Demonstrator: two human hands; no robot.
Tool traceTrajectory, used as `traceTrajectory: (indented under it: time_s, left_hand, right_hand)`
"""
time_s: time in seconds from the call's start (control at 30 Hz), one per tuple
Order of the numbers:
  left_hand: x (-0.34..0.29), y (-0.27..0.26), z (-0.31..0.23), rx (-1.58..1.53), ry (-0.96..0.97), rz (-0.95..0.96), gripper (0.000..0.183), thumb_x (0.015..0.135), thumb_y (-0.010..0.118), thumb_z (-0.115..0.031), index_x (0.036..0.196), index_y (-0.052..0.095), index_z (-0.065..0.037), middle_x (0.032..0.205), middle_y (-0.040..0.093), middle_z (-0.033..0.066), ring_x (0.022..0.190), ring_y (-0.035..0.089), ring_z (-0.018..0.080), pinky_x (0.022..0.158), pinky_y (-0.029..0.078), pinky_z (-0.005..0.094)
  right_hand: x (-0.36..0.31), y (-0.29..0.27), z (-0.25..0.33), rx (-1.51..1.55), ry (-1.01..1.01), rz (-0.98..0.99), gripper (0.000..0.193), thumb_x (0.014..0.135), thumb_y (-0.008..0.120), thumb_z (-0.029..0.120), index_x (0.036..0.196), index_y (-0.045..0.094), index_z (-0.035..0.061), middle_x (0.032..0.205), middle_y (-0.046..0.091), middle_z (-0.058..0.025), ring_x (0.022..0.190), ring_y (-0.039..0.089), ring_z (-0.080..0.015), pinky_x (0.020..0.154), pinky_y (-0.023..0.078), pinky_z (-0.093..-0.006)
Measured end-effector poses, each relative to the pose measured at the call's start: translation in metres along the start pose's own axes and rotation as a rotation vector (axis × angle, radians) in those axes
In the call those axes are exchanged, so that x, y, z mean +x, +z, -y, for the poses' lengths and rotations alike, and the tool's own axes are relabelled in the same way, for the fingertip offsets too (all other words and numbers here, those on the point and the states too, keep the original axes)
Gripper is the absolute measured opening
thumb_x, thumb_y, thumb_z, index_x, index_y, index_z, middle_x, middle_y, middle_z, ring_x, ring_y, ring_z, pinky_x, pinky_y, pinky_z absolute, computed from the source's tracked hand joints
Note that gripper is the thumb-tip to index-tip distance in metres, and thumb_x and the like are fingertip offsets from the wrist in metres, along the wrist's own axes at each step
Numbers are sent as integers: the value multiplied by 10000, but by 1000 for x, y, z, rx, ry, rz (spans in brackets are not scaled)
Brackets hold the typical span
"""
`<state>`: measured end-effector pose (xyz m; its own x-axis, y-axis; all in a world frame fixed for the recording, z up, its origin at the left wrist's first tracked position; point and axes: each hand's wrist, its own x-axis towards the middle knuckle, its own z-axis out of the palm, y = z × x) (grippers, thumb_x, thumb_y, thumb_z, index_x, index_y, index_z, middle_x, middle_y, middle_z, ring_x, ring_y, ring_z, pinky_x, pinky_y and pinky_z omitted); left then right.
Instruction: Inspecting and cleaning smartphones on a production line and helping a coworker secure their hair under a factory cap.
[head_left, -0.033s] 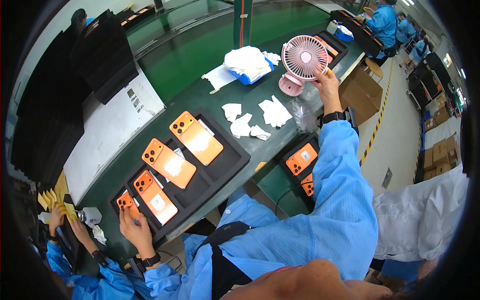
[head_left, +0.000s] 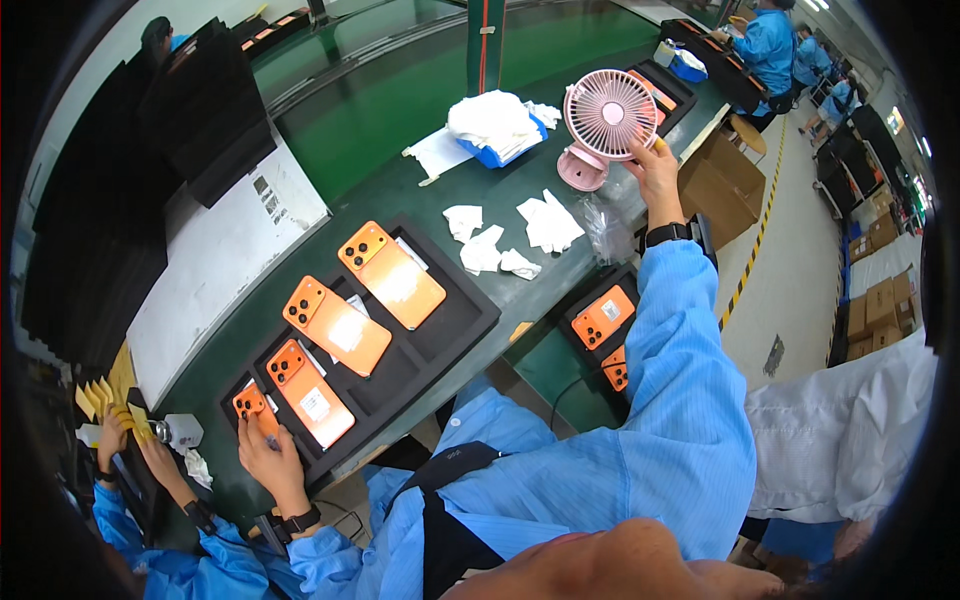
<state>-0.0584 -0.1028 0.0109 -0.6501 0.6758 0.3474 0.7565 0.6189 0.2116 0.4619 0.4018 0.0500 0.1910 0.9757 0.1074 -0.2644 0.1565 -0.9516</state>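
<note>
Left hand [head_left: 270,465] curls around the leftmost orange phone [head_left: 249,402], thumb at its right side, fingertips at its left; can't tell whether it presses, steadies or lifts. Right hand [head_left: 655,175] reaches far right, fingers touching the rim of the pink fan [head_left: 612,112]; can't tell if they close around it. The leftmost phone lies at the near-left end of the black tray [head_left: 465,322], on the green bench [head_left: 410,205]. Beside it, running far and right: second phone [head_left: 290,368], third phone [head_left: 325,303], fourth phone [head_left: 385,268], all camera side up, neither hand on them. Progress, my reading: four phones laid out, one being handled; which are finished doesn't show, nor does anything mark what remains. Crumpled white wipes [head_left: 550,225] lie between tray and fan, a blue wipe pack [head_left: 515,150] beyond. Another phone [head_left: 603,318] sits in a lower tray, near right. Co-worker's hand [head_left: 162,462], far left, beside a bottle [head_left: 186,430].
</note>
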Motion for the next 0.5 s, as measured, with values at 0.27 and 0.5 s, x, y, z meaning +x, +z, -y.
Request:
traceTrajectory:
  time_s: [0.27, 0.5]
  left_hand:
    - [1, 2, 0, 30, -2, 8, 509, 841, 657, -214, 1304, 560, -26, 1389, 504, 217, 1230, 497, 391, 1058, 347, 474]
    - [1, 1, 1, 37, -18, 27, 517, 842, 660, -219, 1311, 557, -29, 1392, 504, 218, 1243, 493, 388, 1066, 341, 473]
  right_hand:
    - [-1, -8, -5, -63, 44, 49, 381, 839, 749, 85, 1186, 599, 39, 1092, 680, -56, 937, 677, -157, 798, 560, -335]
    - [-10, -10, -7, -132, 66, 137, 368, 823, 760, 70, 1145, 600, -4, 1024, 695, -88, 902, 688, -177, 797, 562, -297]
